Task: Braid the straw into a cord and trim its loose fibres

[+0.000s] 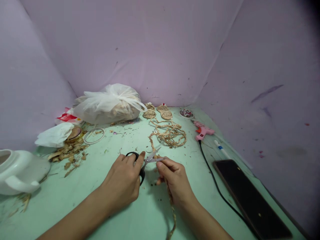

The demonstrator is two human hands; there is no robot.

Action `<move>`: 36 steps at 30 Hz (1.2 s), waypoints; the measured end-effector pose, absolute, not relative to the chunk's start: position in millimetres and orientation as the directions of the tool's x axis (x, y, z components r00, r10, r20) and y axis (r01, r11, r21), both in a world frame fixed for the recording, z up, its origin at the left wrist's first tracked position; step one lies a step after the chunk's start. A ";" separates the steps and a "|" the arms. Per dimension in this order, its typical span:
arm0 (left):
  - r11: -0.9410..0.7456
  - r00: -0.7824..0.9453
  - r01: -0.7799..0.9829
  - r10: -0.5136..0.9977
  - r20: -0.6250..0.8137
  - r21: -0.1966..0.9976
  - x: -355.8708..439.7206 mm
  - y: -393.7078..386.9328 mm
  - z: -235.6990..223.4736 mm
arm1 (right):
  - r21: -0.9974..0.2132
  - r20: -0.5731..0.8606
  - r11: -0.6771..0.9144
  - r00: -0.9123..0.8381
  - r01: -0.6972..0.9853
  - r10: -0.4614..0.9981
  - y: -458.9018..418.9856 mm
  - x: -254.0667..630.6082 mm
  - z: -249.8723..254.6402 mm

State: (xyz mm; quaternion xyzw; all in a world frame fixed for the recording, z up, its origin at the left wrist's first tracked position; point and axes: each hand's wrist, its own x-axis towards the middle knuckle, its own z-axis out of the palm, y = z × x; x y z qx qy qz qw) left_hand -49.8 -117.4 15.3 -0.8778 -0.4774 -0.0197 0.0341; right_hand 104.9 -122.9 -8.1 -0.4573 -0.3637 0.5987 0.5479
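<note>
Left hand: we saw the left hand (126,176) holding the scissors (148,160), its fingers hooked about the black handles.
Blades: they stood apart in a narrow V, pointing toward the right hand (176,181).
Right hand: its fingers were pinched together on the braided cord (173,213), just beside the blades.
Cord: from the loose coil at the middle of the bench (135,220) we followed it down to the blades, through the right hand and on toward the near edge of our view; we could not tell whether the blades touched it.
Woven pieces: we noted a left sole-shaped piece (149,112) and a right sole-shaped piece (165,112) beyond the coil, the right one with a red dot at its far end.
Right side: we found a small dish (187,118) of mixed bits, a pink glue gun (203,130) with a black cable (212,178), a white-and-blue pen (221,148) and a dark phone (250,196) lying flat.
Far left: we saw a tied plastic bag (110,105) near the wall (150,50), with a red-and-white packet (68,116) beside it.
Near left: we made out a white ring (86,138), a pale crumpled sheet (55,135), dry brown scraps (63,153) and a white container (22,170) tipped on its side.
</note>
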 end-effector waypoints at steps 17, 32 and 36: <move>-0.452 0.455 0.890 0.870 -0.190 0.061 -46.8 -117.4 9.3 | -0.963 -0.077 -0.067 0.028 -0.261 0.997 -124.0 106.4 -17.1; -0.250 0.174 0.782 0.967 0.186 0.570 -65.6 -104.6 22.7 | -0.905 -0.281 -0.236 0.081 -0.354 0.956 -120.7 103.9 -15.4; -0.251 0.182 0.799 0.967 0.179 0.546 -63.6 -105.9 20.0 | -0.917 -0.269 -0.226 0.090 -0.328 0.959 -120.8 104.1 -11.6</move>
